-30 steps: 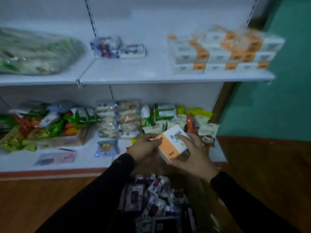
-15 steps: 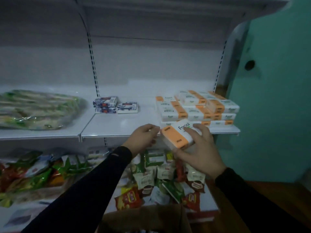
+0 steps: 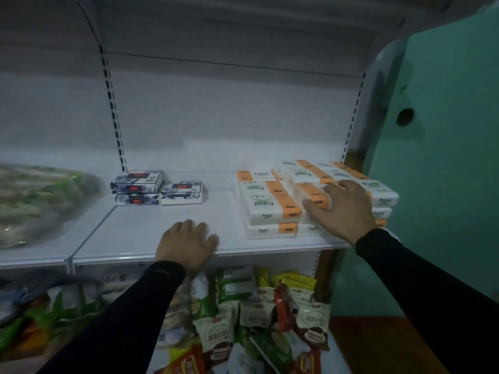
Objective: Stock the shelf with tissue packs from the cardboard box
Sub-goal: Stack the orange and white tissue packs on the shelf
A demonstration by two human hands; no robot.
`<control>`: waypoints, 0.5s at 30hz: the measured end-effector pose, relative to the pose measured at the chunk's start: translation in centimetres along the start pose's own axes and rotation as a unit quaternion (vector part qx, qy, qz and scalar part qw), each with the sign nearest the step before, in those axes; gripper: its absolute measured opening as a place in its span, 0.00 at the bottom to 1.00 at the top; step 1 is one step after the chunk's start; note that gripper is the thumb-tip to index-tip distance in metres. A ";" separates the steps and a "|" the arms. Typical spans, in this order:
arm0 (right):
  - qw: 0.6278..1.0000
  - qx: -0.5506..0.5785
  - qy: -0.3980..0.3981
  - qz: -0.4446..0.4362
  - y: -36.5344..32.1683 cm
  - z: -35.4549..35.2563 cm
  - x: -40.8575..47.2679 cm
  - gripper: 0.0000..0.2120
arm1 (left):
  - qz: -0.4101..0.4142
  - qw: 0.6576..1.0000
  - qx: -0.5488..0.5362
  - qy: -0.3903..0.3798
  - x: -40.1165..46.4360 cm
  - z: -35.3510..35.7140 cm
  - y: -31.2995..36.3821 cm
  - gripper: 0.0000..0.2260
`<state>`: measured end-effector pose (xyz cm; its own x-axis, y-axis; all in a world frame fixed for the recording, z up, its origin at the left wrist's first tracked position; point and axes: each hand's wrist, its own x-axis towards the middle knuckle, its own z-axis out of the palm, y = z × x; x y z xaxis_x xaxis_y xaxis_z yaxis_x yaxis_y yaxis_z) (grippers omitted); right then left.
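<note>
My right fingers (image 3: 330,191) lay spread over the tissue pack (image 3: 314,197), pressing it onto the stack (image 3: 270,211); my left fingers (image 3: 189,225) rested flat and relaxed on the shelf (image 3: 162,225). Beyond my left fingers sat dark patterned boxes (image 3: 156,191); below them, snack packets (image 3: 259,314).

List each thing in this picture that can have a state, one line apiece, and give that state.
right hand: fingers spread, pressing on an orange-and-white tissue pack
left hand: resting flat on the shelf edge, holding nothing
facial tissue packs: stacked in layers at the right end of the shelf
blue-patterned boxes: two stacked, a third beside them
snack packets: heaped loosely on the lower shelf
</note>
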<state>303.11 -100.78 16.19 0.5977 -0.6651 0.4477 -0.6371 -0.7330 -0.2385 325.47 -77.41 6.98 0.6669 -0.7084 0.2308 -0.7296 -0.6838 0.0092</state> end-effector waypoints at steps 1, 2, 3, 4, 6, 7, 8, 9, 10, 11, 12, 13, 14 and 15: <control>1.000 -0.024 0.005 -0.010 0.0 0.3 0.2 0.41 | 0.002 1.000 0.007 0.010 -0.1 0.1 0.1 0.30; 0.999 -0.033 0.009 -0.020 -0.1 0.5 0.4 0.42 | -0.005 1.000 -0.002 0.017 -0.3 0.0 0.3 0.31; 0.999 -0.030 0.011 -0.027 -0.1 0.6 0.4 0.42 | -0.007 1.000 -0.012 0.022 -0.3 0.0 0.3 0.31; 0.999 -0.021 0.013 -0.033 -0.1 0.7 0.4 0.40 | -0.007 1.000 -0.014 0.027 -0.3 0.1 0.3 0.31; 0.999 -0.006 0.016 -0.043 -0.4 0.8 0.3 0.38 | 0.001 0.999 -0.003 0.033 -0.3 0.1 0.3 0.32; 0.999 -0.002 0.013 -0.047 -0.4 0.8 0.2 0.37 | 0.003 0.999 0.000 0.035 -0.2 0.3 0.3 0.32; 0.999 0.002 0.005 -0.050 -0.5 1.0 0.2 0.37 | -0.002 0.999 -0.001 0.035 -0.2 0.4 0.2 0.31; 0.999 0.003 -0.003 -0.052 -0.6 1.1 0.2 0.36 | -0.001 0.999 0.002 0.036 -0.2 0.5 0.2 0.31; 0.999 0.003 -0.009 -0.051 -0.5 1.3 0.3 0.34 | 0.001 0.999 0.006 0.036 -0.1 0.6 0.1 0.31; 0.999 0.002 -0.011 -0.050 -0.4 1.5 0.4 0.32 | 0.005 0.999 0.007 0.039 -0.1 0.6 0.1 0.31; 0.999 0.001 -0.009 -0.049 -0.4 1.7 0.6 0.30 | 0.006 0.999 0.009 0.037 0.0 0.6 0.1 0.31; 0.999 -0.001 -0.006 -0.051 -0.3 1.9 0.8 0.29 | 0.007 0.999 0.010 0.042 -0.1 0.6 0.1 0.31; 0.999 -0.004 -0.006 -0.052 -0.4 2.0 1.0 0.29 | 0.002 0.999 0.007 0.041 -0.1 0.6 0.1 0.31; 0.999 -0.008 -0.008 -0.052 -0.5 2.1 1.2 0.29 | 0.001 0.999 0.005 0.043 -0.1 0.6 0.1 0.32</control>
<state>305.14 -101.48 15.03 0.6684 -0.5886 0.4548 -0.5792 -0.7955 -0.1782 325.40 -77.51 6.39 0.6490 -0.6928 0.3143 -0.7294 -0.6841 -0.0019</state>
